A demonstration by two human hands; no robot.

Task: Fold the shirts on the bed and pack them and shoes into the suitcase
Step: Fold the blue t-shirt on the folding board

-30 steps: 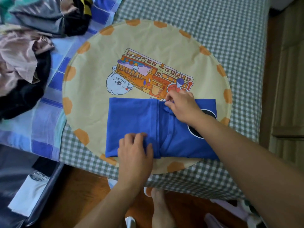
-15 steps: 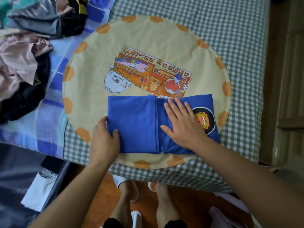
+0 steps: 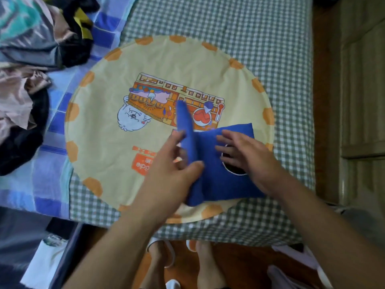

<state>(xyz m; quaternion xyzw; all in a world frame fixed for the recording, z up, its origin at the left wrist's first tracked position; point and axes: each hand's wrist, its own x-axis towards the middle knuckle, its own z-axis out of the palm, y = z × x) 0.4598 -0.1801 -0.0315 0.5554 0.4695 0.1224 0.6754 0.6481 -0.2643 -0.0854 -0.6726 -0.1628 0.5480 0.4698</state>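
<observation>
Left hand: fingers spread and nearly straight, thumb set against the near side of a raised flap of the blue shirt, remaining fingers behind or beside the flap; motion blur prevents a clear reading of whether the flap is pinched or only pushed. The flap is seen standing on edge, its tip pointing away from the person, over the printed cartoon.

Right hand: fingers apart and slightly bent, laid flat on the right part of the shirt, covering most of a round black-edged emblem. No cloth is seen gripped by this hand.

The blue shirt is observed partly folded, lying on the near right part of a round cream mat with orange dots at its rim and a cartoon print at centre. An orange label with white letters is visible on the mat just left of the shirt. The mat is spread on a green checked bed sheet.

A heap of unfolded clothes is noted at far left on a blue plaid cover. At lower left, part of a dark suitcase holding a white item is seen on the floor. Bare feet in slippers are visible below the bed edge
</observation>
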